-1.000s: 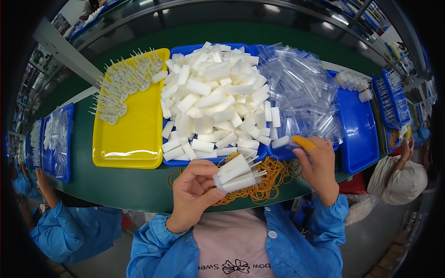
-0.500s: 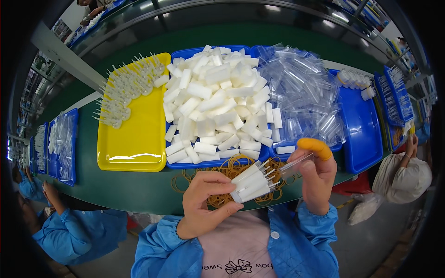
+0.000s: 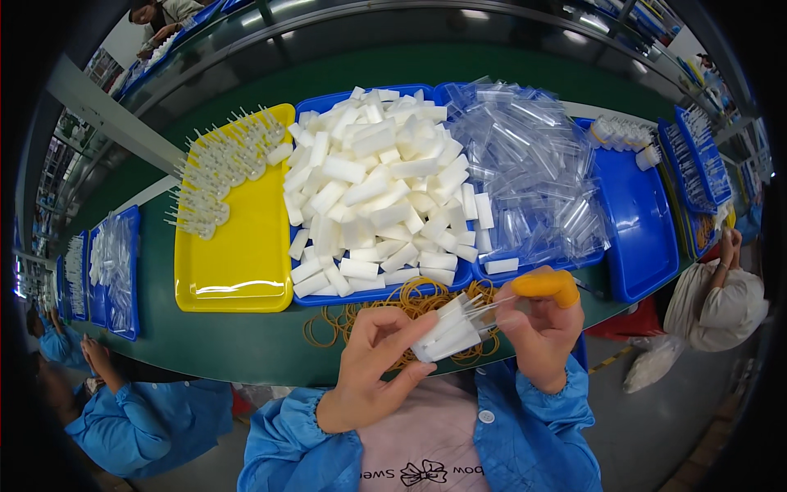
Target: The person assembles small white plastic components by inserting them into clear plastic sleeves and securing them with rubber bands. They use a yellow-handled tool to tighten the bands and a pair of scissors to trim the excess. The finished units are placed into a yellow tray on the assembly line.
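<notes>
My left hand point(image 3: 370, 366) is closed, thumb and fingers gripping a bundle of white foam-covered sticks point(image 3: 447, 334) at its lower left end. Thin rods stick out of the bundle toward the upper right. With an orange finger cot point(image 3: 548, 288) on one finger, my right hand point(image 3: 541, 338) pinches a clear plastic sleeve point(image 3: 485, 313) against the rod tips. Most of the sleeve is hard to make out, and how far it goes over a rod cannot be seen. Tan rubber bands point(image 3: 348, 321) lie in a heap behind and under the bundle.
White foam blocks point(image 3: 369, 197) fill a blue tray ahead. Clear sleeves point(image 3: 525, 164) heap in another, right of it. A yellow tray point(image 3: 234, 279) holds several upright stick bundles at left. A blue tray point(image 3: 639, 221) at right has white-capped bundles. Co-workers in blue sleeves point(image 3: 156, 426) sit at left.
My right hand has moved left and slightly down, bringing the clear sleeve from beside the bundle to its rod tips. My left hand keeps its grip. The whole view has shifted slightly.
</notes>
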`<control>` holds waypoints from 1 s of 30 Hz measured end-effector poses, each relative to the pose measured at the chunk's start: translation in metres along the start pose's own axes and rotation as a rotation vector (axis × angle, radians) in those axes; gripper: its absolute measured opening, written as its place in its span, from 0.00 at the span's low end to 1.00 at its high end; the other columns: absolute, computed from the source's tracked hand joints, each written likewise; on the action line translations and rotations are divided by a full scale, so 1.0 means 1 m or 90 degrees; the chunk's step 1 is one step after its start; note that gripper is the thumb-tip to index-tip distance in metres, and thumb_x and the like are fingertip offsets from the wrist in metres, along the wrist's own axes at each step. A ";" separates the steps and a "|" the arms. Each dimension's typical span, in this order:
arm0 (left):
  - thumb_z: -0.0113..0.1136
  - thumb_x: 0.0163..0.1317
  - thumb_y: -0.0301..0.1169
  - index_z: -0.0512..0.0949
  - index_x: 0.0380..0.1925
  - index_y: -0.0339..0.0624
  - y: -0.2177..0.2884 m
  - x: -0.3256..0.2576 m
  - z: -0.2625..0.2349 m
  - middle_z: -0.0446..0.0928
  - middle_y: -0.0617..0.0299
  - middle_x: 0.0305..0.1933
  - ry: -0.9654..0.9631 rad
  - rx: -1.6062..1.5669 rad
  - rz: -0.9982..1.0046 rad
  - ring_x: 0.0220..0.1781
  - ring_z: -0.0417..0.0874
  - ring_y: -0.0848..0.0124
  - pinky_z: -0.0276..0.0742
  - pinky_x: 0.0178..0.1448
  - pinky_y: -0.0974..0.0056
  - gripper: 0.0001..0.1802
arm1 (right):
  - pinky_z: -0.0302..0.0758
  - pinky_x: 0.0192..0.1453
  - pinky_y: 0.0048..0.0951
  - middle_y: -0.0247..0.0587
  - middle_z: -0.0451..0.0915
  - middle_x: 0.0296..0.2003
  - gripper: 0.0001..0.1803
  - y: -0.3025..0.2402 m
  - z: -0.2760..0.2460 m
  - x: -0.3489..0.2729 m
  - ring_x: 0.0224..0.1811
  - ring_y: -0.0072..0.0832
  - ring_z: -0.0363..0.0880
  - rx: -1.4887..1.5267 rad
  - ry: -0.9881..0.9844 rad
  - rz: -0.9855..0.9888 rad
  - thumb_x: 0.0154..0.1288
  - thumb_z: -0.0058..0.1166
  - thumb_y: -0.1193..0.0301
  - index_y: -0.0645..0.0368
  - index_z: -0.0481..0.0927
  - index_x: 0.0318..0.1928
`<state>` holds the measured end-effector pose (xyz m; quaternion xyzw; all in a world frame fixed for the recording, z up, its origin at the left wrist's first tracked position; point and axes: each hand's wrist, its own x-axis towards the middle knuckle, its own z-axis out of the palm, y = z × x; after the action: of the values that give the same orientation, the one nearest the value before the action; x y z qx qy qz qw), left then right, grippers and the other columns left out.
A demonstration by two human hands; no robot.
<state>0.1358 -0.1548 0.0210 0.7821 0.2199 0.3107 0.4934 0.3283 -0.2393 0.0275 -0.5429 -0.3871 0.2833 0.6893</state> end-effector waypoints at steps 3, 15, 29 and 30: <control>0.65 0.51 0.23 0.75 0.52 0.35 0.001 0.001 0.000 0.63 0.55 0.47 -0.040 -0.007 -0.002 0.46 0.71 0.66 0.71 0.47 0.66 0.25 | 0.70 0.44 0.21 0.37 0.77 0.35 0.18 0.000 -0.001 0.000 0.37 0.21 0.75 0.010 -0.001 -0.003 0.49 0.66 0.80 0.64 0.75 0.42; 0.64 0.49 0.18 0.81 0.46 0.39 -0.006 0.003 0.000 0.61 0.56 0.48 -0.065 0.056 0.103 0.45 0.71 0.66 0.71 0.48 0.66 0.20 | 0.70 0.42 0.22 0.39 0.77 0.35 0.16 -0.006 -0.007 -0.001 0.35 0.22 0.75 0.028 -0.045 0.047 0.50 0.66 0.80 0.65 0.76 0.40; 0.57 0.59 0.24 0.75 0.55 0.42 0.008 0.011 -0.005 0.60 0.55 0.48 -0.144 -0.084 0.008 0.47 0.67 0.65 0.68 0.50 0.64 0.22 | 0.71 0.39 0.23 0.43 0.78 0.35 0.16 -0.013 0.000 -0.007 0.34 0.23 0.75 -0.039 0.003 -0.118 0.50 0.64 0.81 0.63 0.75 0.40; 0.57 0.59 0.24 0.74 0.55 0.42 0.007 0.012 -0.006 0.60 0.55 0.48 -0.161 -0.085 0.012 0.47 0.66 0.65 0.68 0.50 0.64 0.22 | 0.71 0.40 0.23 0.43 0.78 0.35 0.16 -0.012 0.000 -0.006 0.34 0.23 0.75 -0.023 0.003 -0.113 0.49 0.64 0.82 0.63 0.75 0.40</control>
<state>0.1406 -0.1461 0.0327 0.7823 0.1275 0.2282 0.5653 0.3248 -0.2468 0.0382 -0.5194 -0.4373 0.2131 0.7026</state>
